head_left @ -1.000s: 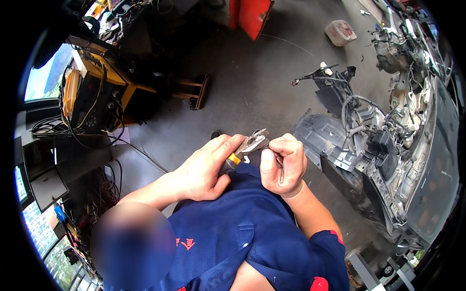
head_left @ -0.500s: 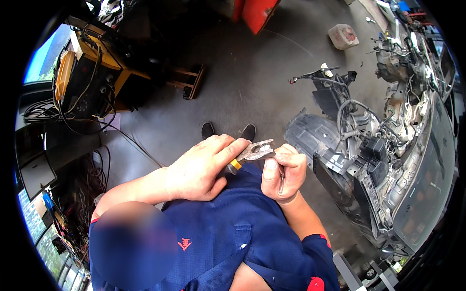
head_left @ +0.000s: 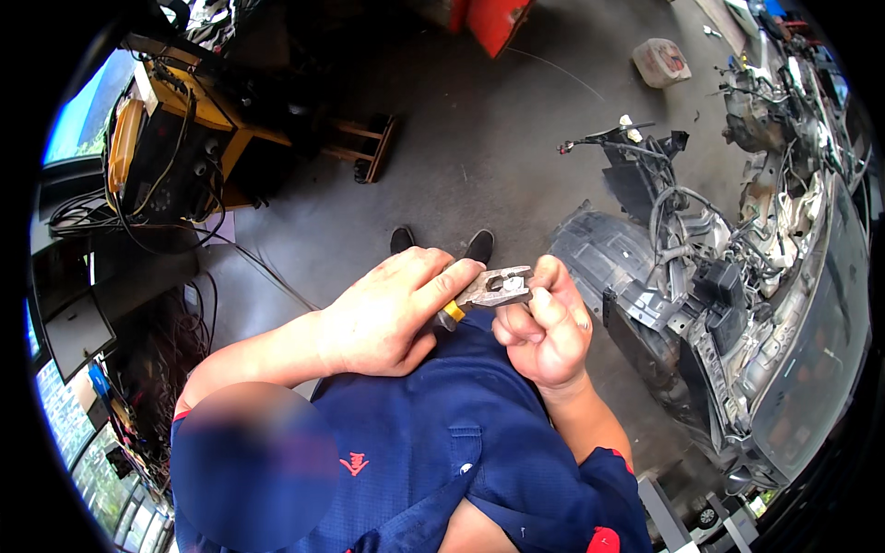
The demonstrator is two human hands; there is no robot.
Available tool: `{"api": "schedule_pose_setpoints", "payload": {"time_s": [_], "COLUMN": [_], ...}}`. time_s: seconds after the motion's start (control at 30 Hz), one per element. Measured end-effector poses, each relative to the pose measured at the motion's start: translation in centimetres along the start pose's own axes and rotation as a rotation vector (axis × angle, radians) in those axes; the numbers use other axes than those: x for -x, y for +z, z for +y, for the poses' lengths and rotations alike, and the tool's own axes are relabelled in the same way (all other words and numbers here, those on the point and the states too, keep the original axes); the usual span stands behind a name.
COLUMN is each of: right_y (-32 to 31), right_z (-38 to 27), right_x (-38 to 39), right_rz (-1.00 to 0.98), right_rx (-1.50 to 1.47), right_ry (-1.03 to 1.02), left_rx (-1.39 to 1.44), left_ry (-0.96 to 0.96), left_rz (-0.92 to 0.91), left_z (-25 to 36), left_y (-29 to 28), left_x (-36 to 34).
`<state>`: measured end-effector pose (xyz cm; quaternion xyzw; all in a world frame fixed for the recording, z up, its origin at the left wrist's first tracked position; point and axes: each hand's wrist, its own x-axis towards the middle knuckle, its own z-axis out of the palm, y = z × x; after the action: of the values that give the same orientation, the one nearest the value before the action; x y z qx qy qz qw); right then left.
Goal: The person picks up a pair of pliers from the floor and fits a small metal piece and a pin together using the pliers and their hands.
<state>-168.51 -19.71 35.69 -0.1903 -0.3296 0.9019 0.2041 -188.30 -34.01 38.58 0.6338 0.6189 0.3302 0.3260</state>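
In the head view, my left hand (head_left: 387,318) is closed around pliers (head_left: 484,288) with a yellow-and-dark handle, held level before my navy shirt. A small silvery piece (head_left: 513,282) sits at the jaws. My right hand (head_left: 553,323) is curled just right of the jaws, thumb and index at their tips, fingers closed on a thin metal item that is mostly hidden. My dark shoes (head_left: 478,246) show on the floor beyond the pliers.
A partly stripped vehicle front (head_left: 701,309) fills the right side. A yellow machine (head_left: 171,88) with cables stands at left. A low wheeled wooden frame (head_left: 364,147), a red panel (head_left: 493,23) and a plastic container (head_left: 660,63) lie farther forward.
My right hand has shifted its grip, thumb rising toward the jaws and other fingers curling lower. The pliers turned flatter, and both shoes came into view.
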Motion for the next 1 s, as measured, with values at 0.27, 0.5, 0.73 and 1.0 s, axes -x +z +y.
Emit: {"api": "schedule_pose_setpoints", "payload": {"time_s": [0.27,0.5,0.73,1.0], "right_y": [-1.1,1.0,2.0,1.9], "right_z": [-0.7,-1.8,-2.8,-4.0], "right_x": [-1.1,-1.8,-1.6,-4.4], "right_rz": [-0.45,-0.153,0.021,-0.143], "right_rx": [-0.813,-0.759,0.942,1.711], "right_ry": [0.549,0.353,-0.468,-1.003], "left_rx": [-0.277,0.224,0.505,0.46], "left_ry": [0.298,0.082,-0.107,-0.096], "left_rz": [0.024,0.045,-0.031,-0.015], "left_z": [-1.0,-2.0,-1.5,-1.2], "left_y": [-2.3,-0.5,0.6,-0.5], "left_x": [-2.3,-1.2,0.0,0.3]}}
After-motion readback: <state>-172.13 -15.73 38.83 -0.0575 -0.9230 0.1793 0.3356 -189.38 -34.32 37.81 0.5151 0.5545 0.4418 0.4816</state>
